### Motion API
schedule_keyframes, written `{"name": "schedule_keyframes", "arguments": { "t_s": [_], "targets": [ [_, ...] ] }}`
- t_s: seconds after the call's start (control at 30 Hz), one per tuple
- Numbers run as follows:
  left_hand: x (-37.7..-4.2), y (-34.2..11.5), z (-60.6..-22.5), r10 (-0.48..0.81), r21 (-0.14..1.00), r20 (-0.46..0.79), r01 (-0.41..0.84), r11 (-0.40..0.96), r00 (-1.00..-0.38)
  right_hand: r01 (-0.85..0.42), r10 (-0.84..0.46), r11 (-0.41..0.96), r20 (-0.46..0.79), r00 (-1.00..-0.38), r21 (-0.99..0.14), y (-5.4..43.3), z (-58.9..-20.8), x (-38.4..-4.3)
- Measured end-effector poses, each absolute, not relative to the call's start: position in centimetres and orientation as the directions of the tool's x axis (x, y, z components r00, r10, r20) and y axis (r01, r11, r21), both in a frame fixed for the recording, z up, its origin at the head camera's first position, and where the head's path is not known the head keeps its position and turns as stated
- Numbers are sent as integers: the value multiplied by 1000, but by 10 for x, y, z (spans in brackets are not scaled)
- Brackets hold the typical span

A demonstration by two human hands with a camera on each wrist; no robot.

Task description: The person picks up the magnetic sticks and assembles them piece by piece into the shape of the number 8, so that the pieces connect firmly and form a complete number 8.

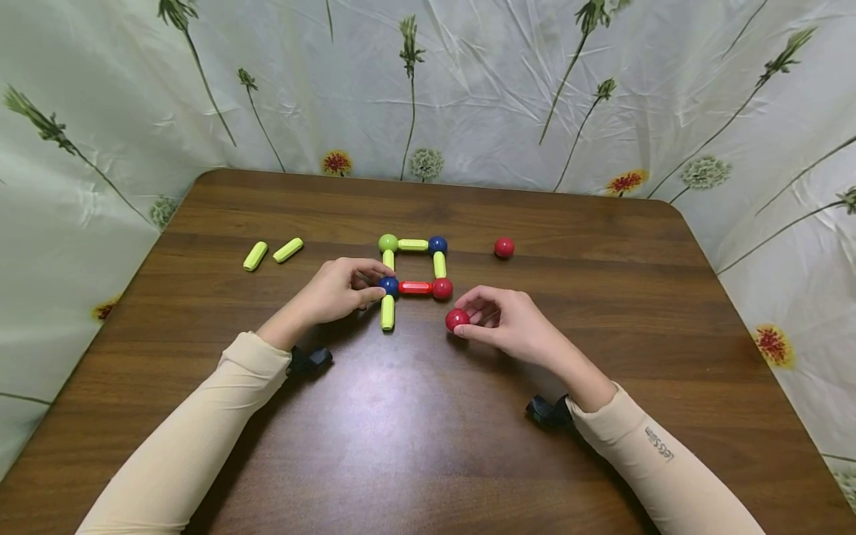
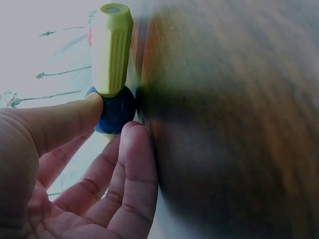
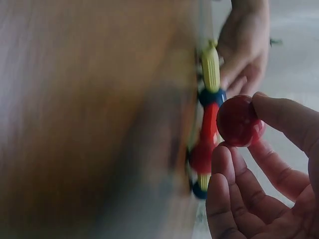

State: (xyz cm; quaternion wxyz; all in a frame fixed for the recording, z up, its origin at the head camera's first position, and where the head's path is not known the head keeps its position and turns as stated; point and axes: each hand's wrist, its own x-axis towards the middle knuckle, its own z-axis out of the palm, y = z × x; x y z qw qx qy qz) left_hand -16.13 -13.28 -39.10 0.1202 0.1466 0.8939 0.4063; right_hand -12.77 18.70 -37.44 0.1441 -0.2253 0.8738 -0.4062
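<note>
My left grip point(image 1: 339, 290) pinches the blue ball point(image 1: 389, 286) of a rod-and-ball square point(image 1: 416, 287) set in from the bench's point(image 1: 414, 446) far edge; my right grip point(image 1: 513, 325) pinches a red ball point(image 1: 458, 320) just nearer me, two yellow rods point(image 1: 255, 255) lying toward the far left corner.

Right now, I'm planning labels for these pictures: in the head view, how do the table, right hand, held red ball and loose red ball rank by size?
1. Table
2. Right hand
3. Held red ball and loose red ball: nearly alike; the held one seems nearer the camera, so unranked.
</note>
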Motion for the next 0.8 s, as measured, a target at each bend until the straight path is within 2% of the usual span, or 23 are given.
{"name": "schedule_keyframes", "arguments": {
  "t_s": [0.37,0.8],
  "targets": [
    [-163,-133,-392,358,761,-114,150,631,-927,-335,-631,501,-71,-773,-798,143,-386,-119],
    [-162,-133,-390,360,768,-102,156,622,-927,-365,-671,478,-64,-738,-799,118,-391,-119]
  ]
}}
